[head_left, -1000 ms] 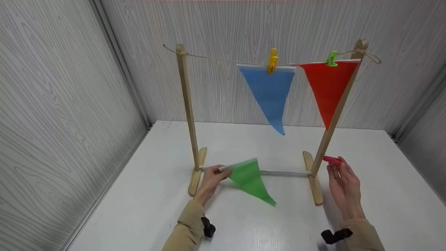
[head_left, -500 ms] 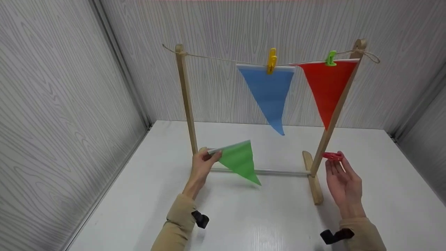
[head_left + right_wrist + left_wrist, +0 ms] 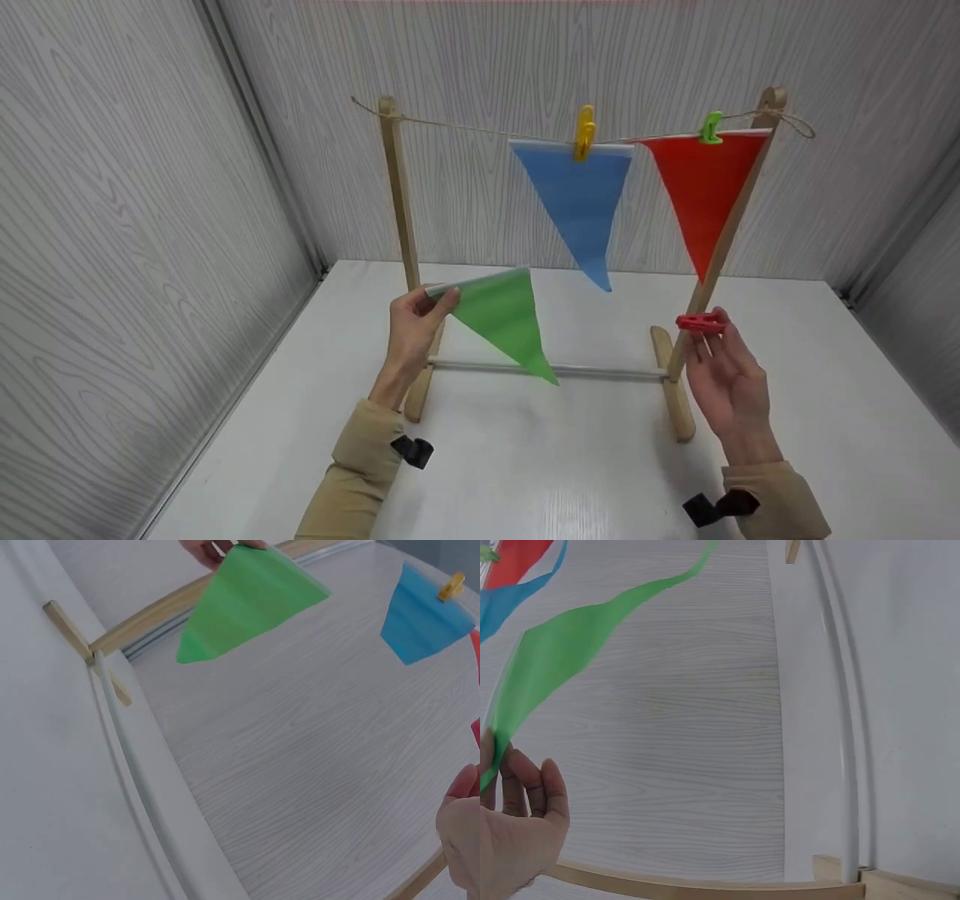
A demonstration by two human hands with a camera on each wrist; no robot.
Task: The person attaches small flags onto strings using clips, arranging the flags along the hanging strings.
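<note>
A green triangular pennant with a white top edge hangs from my left hand, which pinches its left corner between thumb and fingers. In the left wrist view the same pennant trails up and away from the fingers. My right hand, palm turned up, pinches a red clothespin at the fingertips, in front of the right post. On the string above, a yellow clothespin holds a blue pennant, and a green clothespin holds a red pennant.
The string runs between a left wooden post and a right wooden post. A white rod joins their feet low over the white table. Grey wood-grain panels enclose the back and sides.
My left hand has risen and moved left with the green pennant, away from the table. My right hand has lifted slightly and shifted left with the red clothespin.
</note>
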